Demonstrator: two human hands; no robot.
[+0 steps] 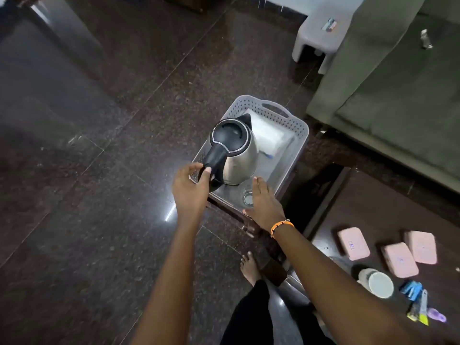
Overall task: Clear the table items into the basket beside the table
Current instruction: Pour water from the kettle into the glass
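A steel kettle (239, 155) with a black lid and handle stands inside the grey perforated basket (298, 143), which rests on a low dark stool beside the table. My left hand (191, 188) is closed around the kettle's black handle. My right hand (263, 202) lies flat and open at the basket's near rim, over a clear glass (246, 196) inside the basket. A white packet (268, 135) lies in the basket behind the kettle. On the dark table (373, 210) at lower right sit three pink boxes (353, 242), a white cup (379, 285) and small blue and yellow items (415, 302).
A green sofa (398, 95) fills the upper right, with a white plastic stool (321, 33) behind it. My bare foot (249, 267) stands on the polished dark floor (87, 170) to the left of the table.
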